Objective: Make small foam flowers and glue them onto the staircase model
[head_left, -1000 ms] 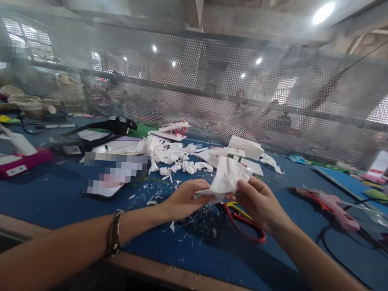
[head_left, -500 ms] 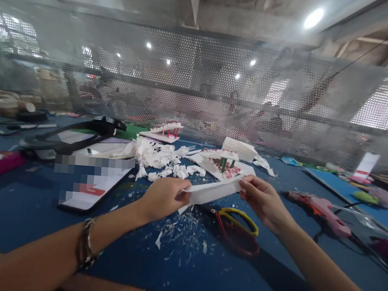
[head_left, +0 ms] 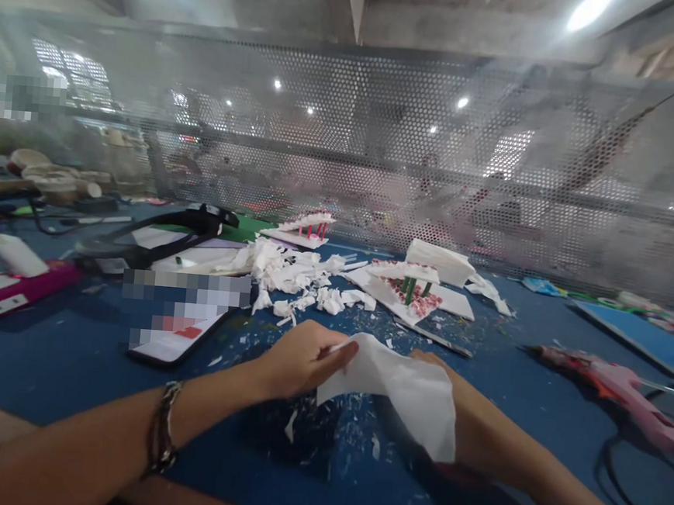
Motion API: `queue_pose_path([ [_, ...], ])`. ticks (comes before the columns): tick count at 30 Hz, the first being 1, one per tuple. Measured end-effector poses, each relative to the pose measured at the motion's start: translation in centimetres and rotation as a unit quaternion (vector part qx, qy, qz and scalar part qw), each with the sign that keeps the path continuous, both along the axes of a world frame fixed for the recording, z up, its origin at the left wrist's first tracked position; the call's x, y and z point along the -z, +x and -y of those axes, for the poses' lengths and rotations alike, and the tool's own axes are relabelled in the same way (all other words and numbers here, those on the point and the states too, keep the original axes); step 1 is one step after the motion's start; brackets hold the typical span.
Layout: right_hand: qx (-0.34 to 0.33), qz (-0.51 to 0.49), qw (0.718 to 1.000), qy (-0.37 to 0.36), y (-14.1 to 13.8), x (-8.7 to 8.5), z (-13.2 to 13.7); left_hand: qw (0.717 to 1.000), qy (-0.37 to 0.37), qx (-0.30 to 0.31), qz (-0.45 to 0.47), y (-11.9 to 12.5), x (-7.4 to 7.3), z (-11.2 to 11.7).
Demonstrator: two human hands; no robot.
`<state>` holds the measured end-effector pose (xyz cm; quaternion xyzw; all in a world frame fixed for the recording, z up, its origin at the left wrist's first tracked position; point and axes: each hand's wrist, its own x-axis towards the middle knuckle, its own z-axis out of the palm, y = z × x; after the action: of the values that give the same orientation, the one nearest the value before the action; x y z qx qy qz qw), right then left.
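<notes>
- The left hand (head_left: pixel 302 359) has its fingers (head_left: pixel 341 350) pinched shut on one corner of a sheet of paper (head_left: pixel 402 390). A hold that small could tear the corner off or let it slip.
- The sheet hangs slack just above the table (head_left: pixel 71 364), at 3 o'clock from the left hand. It drapes over the right hand (head_left: pixel 436 361), so whether those fingers grip it cannot be told. If they do not, a tug from the left would likely pull it free.
- Paper scraps (head_left: pixel 329 419) lie at 6 o'clock, under the sheet, and could cling to the sagging edge.
- A thin tool (head_left: pixel 432 336) lies at 12 o'clock and could be knocked by the hidden hand.
- The glue gun (head_left: pixel 623 388) and its cord lie farther out at 3 o'clock, where the right forearm might snag them.
</notes>
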<state>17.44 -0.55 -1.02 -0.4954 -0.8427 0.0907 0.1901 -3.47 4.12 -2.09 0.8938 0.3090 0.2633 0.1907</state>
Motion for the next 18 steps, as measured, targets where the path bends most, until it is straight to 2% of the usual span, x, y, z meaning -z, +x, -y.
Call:
queue_pose_path([
  [4,0.028,0.129,0.991,-0.004,0.7,-0.2,-0.3,1.000,0.017,0.005,0.008,0.2,0.0,-0.1],
  [8,0.111,0.209,0.972,-0.012,2.4,-1.0,-1.2,0.999,0.031,0.005,0.014,0.3,0.0,-0.2],
  [10,0.161,0.229,0.960,-0.022,3.2,-1.3,-1.7,0.999,0.028,-0.011,0.012,0.3,0.0,-0.3],
  [12,0.191,0.199,0.961,-0.002,3.6,-1.4,-2.0,0.999,0.019,-0.036,0.005,0.3,0.0,-0.2],
  [13,0.190,0.163,0.968,0.008,3.5,-1.4,-2.0,0.999,0.013,-0.050,0.001,0.3,0.0,-0.2],
  [15,0.145,0.065,0.987,-0.001,2.8,-1.4,-1.5,0.997,-0.004,-0.071,-0.010,0.2,-0.1,0.1],
  [17,0.053,-0.031,0.995,-0.074,1.7,-1.3,-0.6,0.996,-0.026,-0.079,-0.021,0.2,-0.4,0.5],
  [18,0.007,-0.073,0.991,-0.115,1.1,-1.2,-0.1,0.996,-0.038,-0.079,-0.027,0.2,-0.6,0.7],
])
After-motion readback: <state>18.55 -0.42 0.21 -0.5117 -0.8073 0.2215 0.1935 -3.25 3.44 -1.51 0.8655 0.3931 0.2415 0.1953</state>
